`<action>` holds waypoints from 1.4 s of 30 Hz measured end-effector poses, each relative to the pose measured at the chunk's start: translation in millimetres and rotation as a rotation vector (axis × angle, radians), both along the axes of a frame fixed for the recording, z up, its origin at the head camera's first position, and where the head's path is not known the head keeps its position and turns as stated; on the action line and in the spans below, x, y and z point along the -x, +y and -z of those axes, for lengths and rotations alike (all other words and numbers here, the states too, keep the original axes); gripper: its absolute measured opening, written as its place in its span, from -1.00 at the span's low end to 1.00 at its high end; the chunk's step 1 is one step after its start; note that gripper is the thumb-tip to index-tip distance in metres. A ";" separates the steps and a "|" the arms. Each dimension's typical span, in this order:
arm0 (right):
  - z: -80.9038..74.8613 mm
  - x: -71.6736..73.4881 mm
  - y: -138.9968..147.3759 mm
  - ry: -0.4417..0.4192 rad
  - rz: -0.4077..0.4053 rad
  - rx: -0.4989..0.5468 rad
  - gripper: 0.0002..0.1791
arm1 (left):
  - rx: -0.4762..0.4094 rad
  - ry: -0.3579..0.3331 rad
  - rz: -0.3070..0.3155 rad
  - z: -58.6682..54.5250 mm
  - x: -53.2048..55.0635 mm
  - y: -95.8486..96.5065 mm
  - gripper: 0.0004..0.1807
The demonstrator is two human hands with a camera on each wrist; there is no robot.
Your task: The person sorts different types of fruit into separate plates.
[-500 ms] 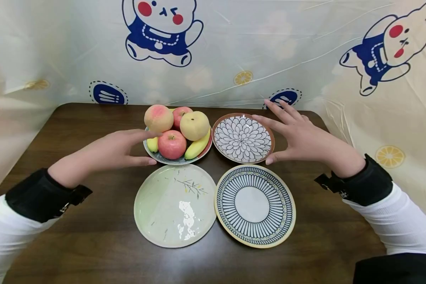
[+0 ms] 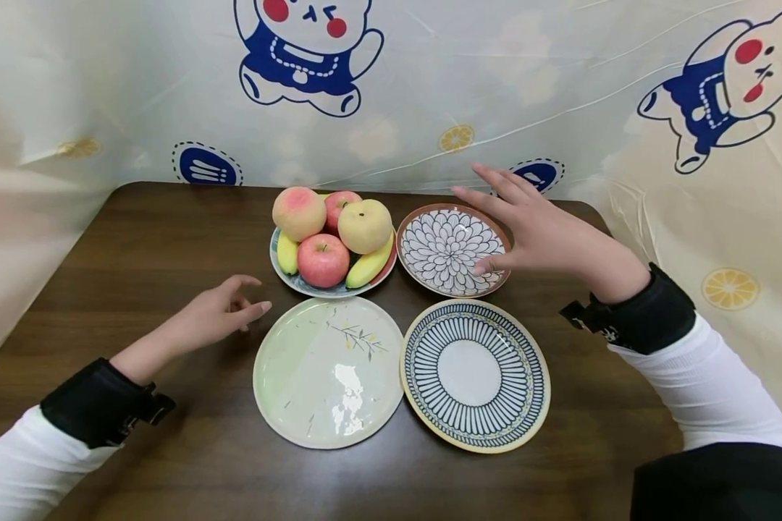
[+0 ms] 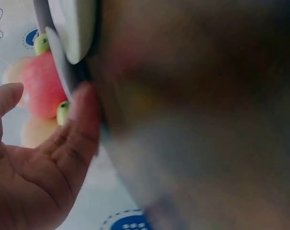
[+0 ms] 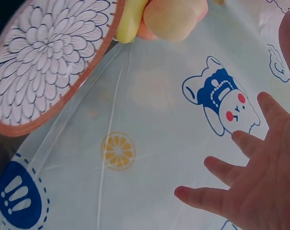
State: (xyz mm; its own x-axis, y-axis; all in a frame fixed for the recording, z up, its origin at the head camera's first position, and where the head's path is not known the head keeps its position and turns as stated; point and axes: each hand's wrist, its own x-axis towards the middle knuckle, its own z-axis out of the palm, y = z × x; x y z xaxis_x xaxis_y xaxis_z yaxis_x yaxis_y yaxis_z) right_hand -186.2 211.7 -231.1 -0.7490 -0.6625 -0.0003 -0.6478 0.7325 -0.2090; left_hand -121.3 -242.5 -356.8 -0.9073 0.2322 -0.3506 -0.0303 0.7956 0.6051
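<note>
From the head, four plates sit close together on a brown table (image 2: 189, 463). At the far left is the fruit plate (image 2: 329, 292), with a peach (image 2: 300, 211), a yellow round fruit (image 2: 366, 226), two red apples (image 2: 323, 260) and yellow bananas (image 2: 371, 268) on it. At the far right is the flower plate (image 2: 446, 250) with a brown rim. The pale green plate (image 2: 319, 376) is near on the left, and the striped plate (image 2: 472, 373) is near on the right. The left hand (image 2: 216, 311) is just left of the pale green plate, its fingers loose and a bit bent. The right hand (image 2: 534, 224) is spread wide over the right side of the flower plate; I cannot tell if the thumb touches it. From the left wrist, the left hand has its thumb held away from its fingers, and fruit shows behind it. The table there is blurry. From the right wrist, the right hand's fingers are spread apart in front of the printed cloth (image 4: 150, 96), and the flower plate shows too.
</note>
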 end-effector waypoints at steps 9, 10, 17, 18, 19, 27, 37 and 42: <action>-2.4 29.2 -35.0 -0.007 -0.069 0.027 0.12 | -0.110 -0.137 0.037 22.5 -2.3 5.6 -0.39; -1.6 32.1 -40.6 -0.014 -0.073 0.025 0.12 | -0.111 -0.137 0.044 23.6 -2.3 6.4 -0.42; 16.2 58.5 -83.7 -0.087 -0.078 -0.005 0.17 | -0.097 -0.133 0.066 25.1 -0.8 11.8 -0.54; 20.4 62.6 -90.3 -0.102 -0.083 -0.003 0.18 | -0.093 -0.128 0.065 25.1 -1.0 12.2 -0.55; 24.9 66.3 -96.8 -0.115 -0.093 0.001 0.19 | -0.089 -0.122 0.066 25.2 -1.2 12.6 -0.57; 60.1 82.0 -130.9 -0.264 -0.148 0.076 0.20 | -0.072 -0.104 0.074 27.3 -3.9 18.9 -0.60; 80.9 82.7 -144.9 -0.230 -0.146 0.109 0.17 | -0.062 -0.116 0.078 29.5 -3.6 17.9 -0.59; 85.4 84.3 -149.3 -0.180 -0.145 0.106 0.10 | -0.089 -0.114 0.080 28.5 -3.7 16.3 -0.60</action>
